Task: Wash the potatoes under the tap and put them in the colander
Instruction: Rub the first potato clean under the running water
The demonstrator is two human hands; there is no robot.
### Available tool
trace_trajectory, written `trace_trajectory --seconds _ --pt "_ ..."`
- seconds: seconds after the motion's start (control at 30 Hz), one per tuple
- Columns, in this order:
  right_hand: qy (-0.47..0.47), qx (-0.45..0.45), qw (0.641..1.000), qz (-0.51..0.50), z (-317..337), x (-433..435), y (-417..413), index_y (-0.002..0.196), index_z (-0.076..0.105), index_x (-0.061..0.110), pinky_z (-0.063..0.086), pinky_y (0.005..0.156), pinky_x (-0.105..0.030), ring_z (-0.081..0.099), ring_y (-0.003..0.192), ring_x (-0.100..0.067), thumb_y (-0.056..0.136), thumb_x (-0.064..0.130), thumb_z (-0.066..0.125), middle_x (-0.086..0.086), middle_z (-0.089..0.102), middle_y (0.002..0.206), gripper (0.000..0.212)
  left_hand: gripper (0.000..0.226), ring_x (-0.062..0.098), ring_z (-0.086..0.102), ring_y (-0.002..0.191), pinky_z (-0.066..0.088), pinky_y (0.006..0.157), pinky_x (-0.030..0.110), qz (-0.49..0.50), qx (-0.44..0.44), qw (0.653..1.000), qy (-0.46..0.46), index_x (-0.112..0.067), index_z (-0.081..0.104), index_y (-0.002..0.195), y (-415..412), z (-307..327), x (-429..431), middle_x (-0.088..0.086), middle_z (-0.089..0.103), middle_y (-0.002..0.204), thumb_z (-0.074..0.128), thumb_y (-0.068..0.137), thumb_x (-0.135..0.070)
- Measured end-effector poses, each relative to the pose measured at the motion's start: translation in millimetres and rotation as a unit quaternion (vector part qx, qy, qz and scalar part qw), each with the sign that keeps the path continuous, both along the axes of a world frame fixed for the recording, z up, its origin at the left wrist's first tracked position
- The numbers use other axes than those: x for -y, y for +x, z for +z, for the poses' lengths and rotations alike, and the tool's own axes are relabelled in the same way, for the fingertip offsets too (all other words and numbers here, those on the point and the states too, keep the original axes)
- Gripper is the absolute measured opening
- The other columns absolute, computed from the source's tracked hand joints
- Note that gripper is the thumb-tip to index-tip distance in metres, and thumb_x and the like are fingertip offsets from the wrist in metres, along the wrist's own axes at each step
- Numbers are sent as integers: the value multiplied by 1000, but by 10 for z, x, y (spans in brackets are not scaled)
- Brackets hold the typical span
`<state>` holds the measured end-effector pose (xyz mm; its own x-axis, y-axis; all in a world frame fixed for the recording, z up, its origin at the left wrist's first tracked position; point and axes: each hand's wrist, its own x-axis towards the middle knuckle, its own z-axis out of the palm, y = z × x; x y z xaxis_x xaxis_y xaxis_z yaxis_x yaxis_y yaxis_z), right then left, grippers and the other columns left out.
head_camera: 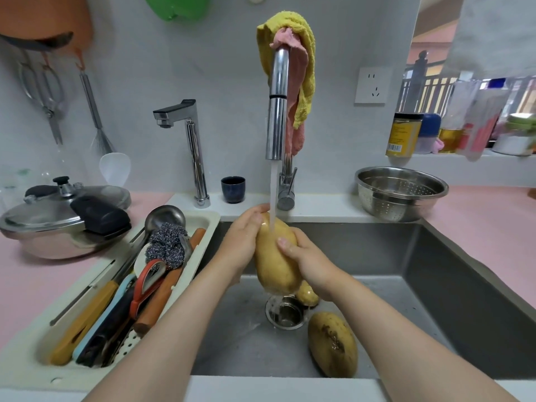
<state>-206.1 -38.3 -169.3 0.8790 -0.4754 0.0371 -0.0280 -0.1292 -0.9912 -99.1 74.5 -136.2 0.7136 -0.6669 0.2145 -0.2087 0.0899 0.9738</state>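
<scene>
Potato [275, 256], head view: held at centre frame over the sink [435, 271], directly under the running tap [277, 111]; the water strikes its upper end. Its long axis runs near vertical in frame, top end toward the tap, bottom end toward the drain. The left hand [242, 242] curls round its left flank. The right hand [307, 256] grips its right flank, fingers wrapped over the front. The colander [401, 192] stands on the counter at upper right of frame, well apart from the potato; the right hand is nearer. Two further potatoes [332, 343] lie on the sink floor, lower centre.
</scene>
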Motion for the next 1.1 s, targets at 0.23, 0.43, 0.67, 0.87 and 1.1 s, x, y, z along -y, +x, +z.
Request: trace_trajectory --seconds 0.23,0.43,0.67,0.87,1.1 --pt "-58 -12 996 -61 -113 -18 23 109 60 42 46 106 -56 66 112 -21 78 72 55 8 71 113 44 35 21 64 106 54 98 48 115 -13 993 34 -27 74 104 -192 31 138 -2 70 107 39 103 -22" --pt "-48 51 994 -84 -131 -72 49 112 62 40 50 104 -52 67 111 -16 82 60 57 7 72 113 36 28 13 64 111 52 87 28 -26 -37 999 14 -26 69 127 -63 37 -40 -4 70 118 55 103 -21" --pt "-143 91 976 -135 -127 -74 45 111 62 39 51 96 -52 67 104 -18 85 71 45 9 73 105 45 29 15 68 92 55 87 38 112 -32 992 -43 -28 79 85 -215 36 144 -5 77 91 56 102 -30" --pt "-96 102 980 -144 -113 10 21 101 70 32 53 94 -48 68 98 -18 87 61 50 9 75 98 38 26 15 60 118 54 88 31 -55 -12 998 24 -40 66 123 -112 46 -34 -4 65 129 54 104 -28" --pt "-124 74 985 -97 -87 -28 82 114 69 32 50 102 -47 66 110 -16 92 63 45 8 74 111 44 19 13 69 100 57 93 43 96 -45 994 -32 -27 80 89 -98 39 37 0 78 95 66 96 -36"
